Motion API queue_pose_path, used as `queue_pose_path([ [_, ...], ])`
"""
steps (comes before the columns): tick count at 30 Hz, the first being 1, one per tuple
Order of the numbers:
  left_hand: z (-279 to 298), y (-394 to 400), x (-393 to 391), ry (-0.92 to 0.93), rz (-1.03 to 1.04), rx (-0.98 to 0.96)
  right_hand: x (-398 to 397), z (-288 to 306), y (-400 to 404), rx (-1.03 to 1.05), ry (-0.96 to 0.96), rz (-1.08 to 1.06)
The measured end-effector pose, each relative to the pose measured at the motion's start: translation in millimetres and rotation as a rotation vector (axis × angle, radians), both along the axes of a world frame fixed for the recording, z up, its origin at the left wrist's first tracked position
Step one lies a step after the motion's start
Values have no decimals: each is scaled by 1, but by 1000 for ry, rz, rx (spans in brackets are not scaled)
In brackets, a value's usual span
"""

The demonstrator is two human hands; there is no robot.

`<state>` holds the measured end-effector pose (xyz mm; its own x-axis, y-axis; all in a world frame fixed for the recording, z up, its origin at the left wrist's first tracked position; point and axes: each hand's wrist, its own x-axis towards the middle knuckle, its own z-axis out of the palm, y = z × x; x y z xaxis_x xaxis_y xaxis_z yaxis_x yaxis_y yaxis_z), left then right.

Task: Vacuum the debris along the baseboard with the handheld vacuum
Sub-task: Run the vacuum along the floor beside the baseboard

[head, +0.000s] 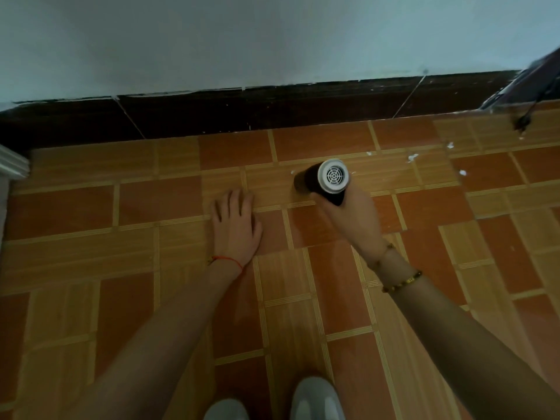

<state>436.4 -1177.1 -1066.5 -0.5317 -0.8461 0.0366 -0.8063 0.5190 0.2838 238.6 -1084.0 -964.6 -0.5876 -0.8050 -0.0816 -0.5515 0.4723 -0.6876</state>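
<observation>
Two grey shoes (272, 404) occupy the bottom centre of the frame, toes toward the wall. Above them, the left hand (235, 224) lies flat on the tiled floor (127, 237) with fingers extended and grasping nothing; this appears to serve as a brace for the crouched posture. Right of centre, the right hand (348, 218) is wrapped around the handheld vacuum (322, 178), whose white vented rear cap faces the camera while the dark nozzle end points down and left at the floor. White debris (412, 158) lies scattered to the right of the vacuum, near the dark baseboard (272, 110) crossing the upper frame. A dark cord end (522, 124) hangs at the upper right and may obstruct travel. Open floor extends leftward along the baseboard.
</observation>
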Motion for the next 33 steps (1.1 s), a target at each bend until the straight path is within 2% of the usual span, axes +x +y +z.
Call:
queue_pose_path([
  [5, -8, -1, -2, 35, 19, -18, -13, -6, -29, -59, -33, -44],
  [11, -7, -2, 0, 61, 17, -28, -8, -11, -36, 7, -146, 98],
  [18, -6, -1, 0, 69, 19, -38, -14, -8, -27, -26, 72, -64],
  [25, -4, 0, -1, 67, 14, -37, -8, 1, -7, 41, -176, 118],
  [33, -2, 4, -5, 6, 22, -9, -27, 6, 14, 16, 56, -130],
])
